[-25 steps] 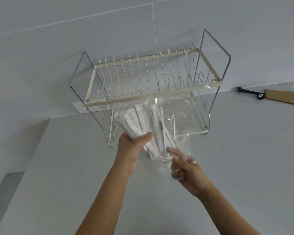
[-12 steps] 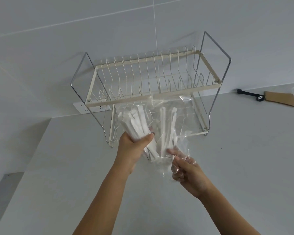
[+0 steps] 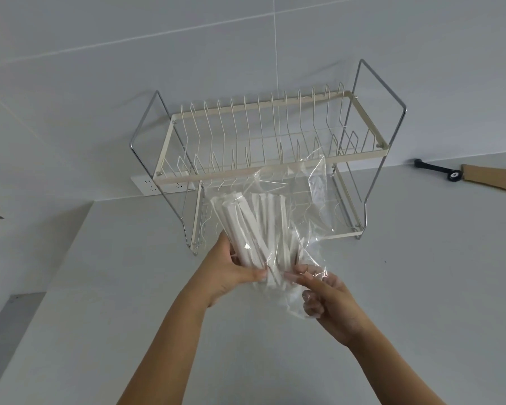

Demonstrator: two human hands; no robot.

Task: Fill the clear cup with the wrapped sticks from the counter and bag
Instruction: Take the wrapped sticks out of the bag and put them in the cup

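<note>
Centre frame, above the counter [image 3: 392, 287]: left hand [image 3: 231, 273] clamps a bundle of wrapped sticks [image 3: 246, 229], fingers closed around it, while right hand [image 3: 330, 299] pinches the clear bag [image 3: 310, 217] shut-fisted; dish rack [image 3: 275, 147] stands behind.

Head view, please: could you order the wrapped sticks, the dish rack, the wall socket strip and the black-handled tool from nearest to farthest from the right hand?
1. Wrapped sticks, in the clear bag that the right hand holds.
2. Dish rack, just behind the bag.
3. and 4. Wall socket strip, far left, and black-handled tool, far right: too close to call.
</note>
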